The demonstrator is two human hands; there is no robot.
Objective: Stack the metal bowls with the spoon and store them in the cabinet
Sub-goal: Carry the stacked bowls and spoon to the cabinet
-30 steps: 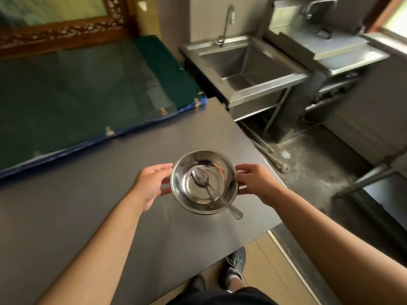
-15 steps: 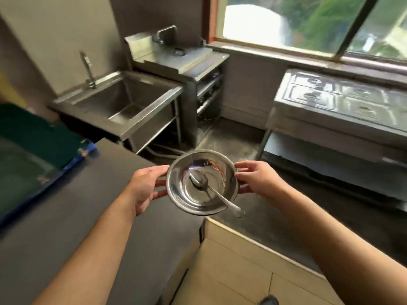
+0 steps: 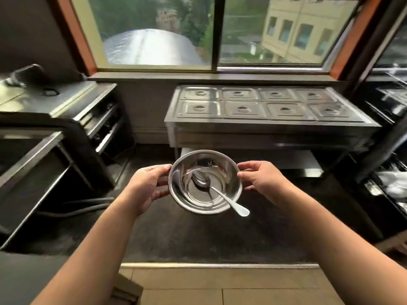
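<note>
Left hand (image 3: 146,187) & right hand (image 3: 262,179) grip opposite rims of the stacked metal bowls (image 3: 205,182), spoon (image 3: 217,192) inside w/ handle overhanging, mid-air facing a steam table (image 3: 267,111); keep it level en route to cabinet.

I have one view only, from the camera on my head, so no second view shares any of this. It looks forward and down over my forearms, wide-angled, lines bending toward the edges. It faces the window (image 3: 211,34) squarely, and I place everything from that. Under the window stands the steel counter with eight lids (image 3: 271,106), well away from the lens. Nearer than that, below the window's middle, sits the bowl (image 3: 189,194), close to the lens. Left of the window, steel units (image 3: 66,106) run out of frame.
</note>
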